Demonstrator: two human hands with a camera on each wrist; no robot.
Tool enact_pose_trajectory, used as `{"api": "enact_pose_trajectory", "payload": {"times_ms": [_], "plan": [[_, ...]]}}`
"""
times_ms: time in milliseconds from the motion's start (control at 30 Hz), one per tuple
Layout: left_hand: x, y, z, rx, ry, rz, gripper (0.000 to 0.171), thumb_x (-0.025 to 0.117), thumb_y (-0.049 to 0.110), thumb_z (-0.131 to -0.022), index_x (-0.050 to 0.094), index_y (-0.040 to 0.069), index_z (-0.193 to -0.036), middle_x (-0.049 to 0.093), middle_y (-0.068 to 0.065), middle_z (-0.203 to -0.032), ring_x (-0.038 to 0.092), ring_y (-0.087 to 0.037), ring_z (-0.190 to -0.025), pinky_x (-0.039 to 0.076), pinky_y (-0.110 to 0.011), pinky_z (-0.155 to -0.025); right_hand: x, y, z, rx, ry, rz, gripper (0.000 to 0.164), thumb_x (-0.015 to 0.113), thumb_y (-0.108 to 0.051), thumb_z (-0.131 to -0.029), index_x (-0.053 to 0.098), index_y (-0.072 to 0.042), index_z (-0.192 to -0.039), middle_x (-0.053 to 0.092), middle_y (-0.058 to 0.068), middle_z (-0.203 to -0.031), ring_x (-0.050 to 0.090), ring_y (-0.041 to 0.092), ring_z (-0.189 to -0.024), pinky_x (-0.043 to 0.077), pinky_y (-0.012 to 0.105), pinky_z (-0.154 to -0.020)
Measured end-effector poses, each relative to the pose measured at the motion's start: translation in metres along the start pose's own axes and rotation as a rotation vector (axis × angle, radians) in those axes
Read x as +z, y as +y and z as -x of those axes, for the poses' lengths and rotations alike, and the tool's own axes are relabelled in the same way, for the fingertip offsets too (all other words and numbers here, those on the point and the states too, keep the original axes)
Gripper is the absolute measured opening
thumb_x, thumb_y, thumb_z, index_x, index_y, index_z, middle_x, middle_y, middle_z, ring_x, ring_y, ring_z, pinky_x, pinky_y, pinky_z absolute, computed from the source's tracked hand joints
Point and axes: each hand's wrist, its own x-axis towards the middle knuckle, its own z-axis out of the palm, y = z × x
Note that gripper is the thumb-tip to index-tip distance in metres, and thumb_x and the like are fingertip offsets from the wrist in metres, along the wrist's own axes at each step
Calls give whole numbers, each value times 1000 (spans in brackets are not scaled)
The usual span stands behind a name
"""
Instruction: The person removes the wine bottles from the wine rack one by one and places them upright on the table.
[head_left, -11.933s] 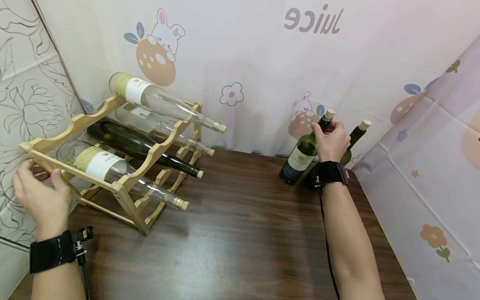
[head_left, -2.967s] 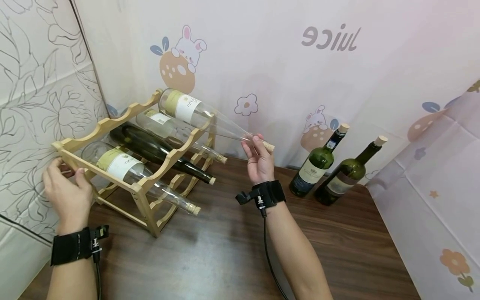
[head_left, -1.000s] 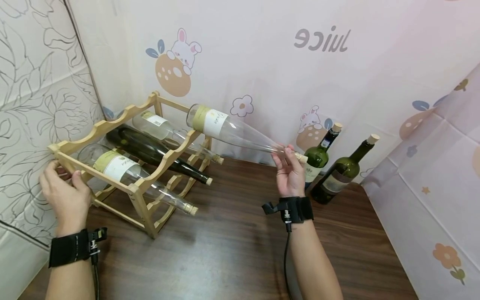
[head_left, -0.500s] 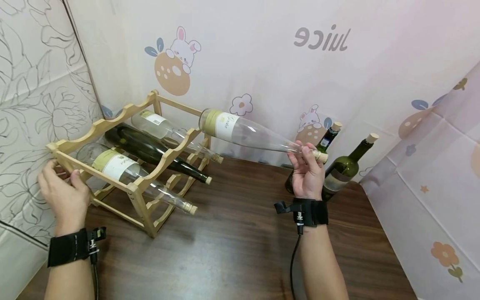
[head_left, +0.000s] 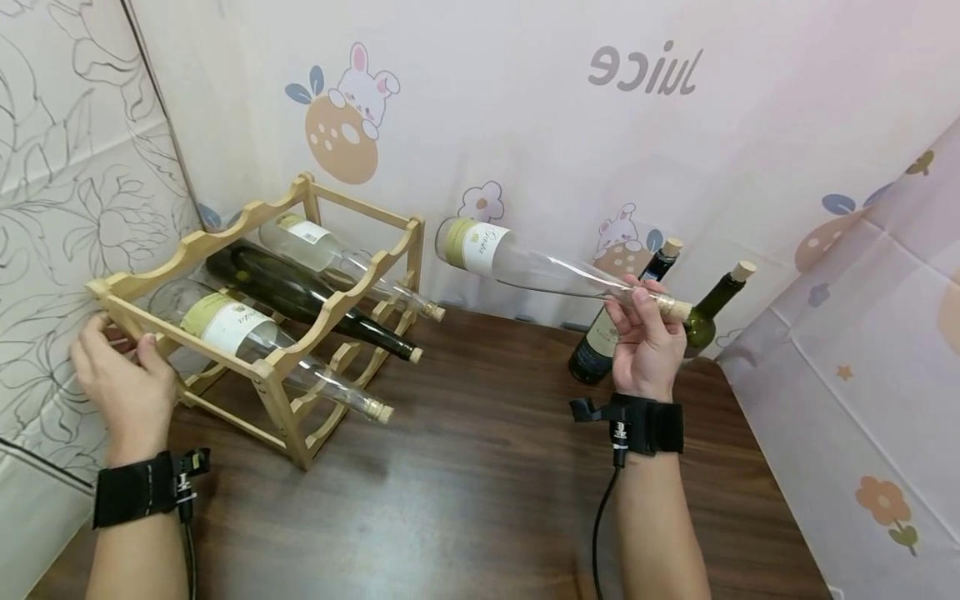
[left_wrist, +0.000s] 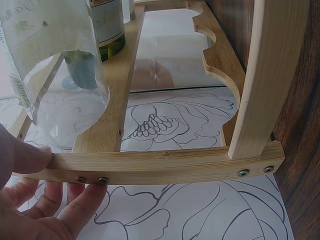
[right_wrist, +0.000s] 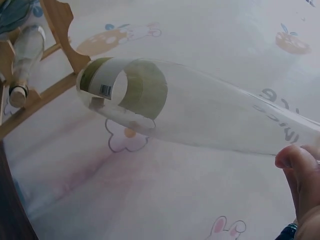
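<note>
My right hand [head_left: 648, 346] holds a clear corked wine bottle [head_left: 525, 258] by its neck, in the air to the right of the wooden wine rack [head_left: 273, 367]. The bottle lies nearly level, its yellow-and-white labelled base toward the rack. In the right wrist view the thumb presses on the bottle's neck [right_wrist: 290, 130]. At the rack's left end, my left hand [head_left: 127, 387] grips a corner; the left wrist view has the thumb over the wooden bar [left_wrist: 165, 165] and fingers under it. A clear bottle [head_left: 240, 329], a dark green bottle [head_left: 285, 287] and another pale bottle [head_left: 322, 250] lie in the top tier.
Two corked green bottles stand at the back right: one [head_left: 600, 346] with a cream and blue label, partly behind my right hand, and another [head_left: 712, 312]. A dark wooden table [head_left: 450, 500] lies beneath. A printed curtain [head_left: 510, 108] hangs close behind.
The clear bottle has left the rack's far top slot and moved right with my right hand, which was earlier at a standing green bottle. My left hand stays on the rack.
</note>
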Motion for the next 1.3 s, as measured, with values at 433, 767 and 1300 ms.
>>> {"api": "enact_pose_trajectory", "payload": {"times_ms": [433,767,1300], "plan": [[1,-4,-2,12,11,11,41,56,10,-103,55,6,-143,27,29,-111,31,17,-102,37,-10,-97,-2,-15,-4,-87,2,152,16,72,16,-89,69,11,-103,78,24,-98,80,28,-76,66,35,-67],[0,-3,0,27,7,22,41,56,11,-103,55,11,-143,28,29,-111,31,16,-103,37,-10,-96,3,-29,-4,-147,36,267,22,77,16,-84,70,13,-104,77,24,-97,80,30,-81,65,33,-65],[0,-2,0,33,4,30,41,55,11,-103,55,12,-143,28,30,-111,33,17,-103,39,-9,-95,6,-43,-7,-181,-34,493,34,82,14,-80,68,18,-110,79,22,-96,81,26,-84,65,30,-64]]}}
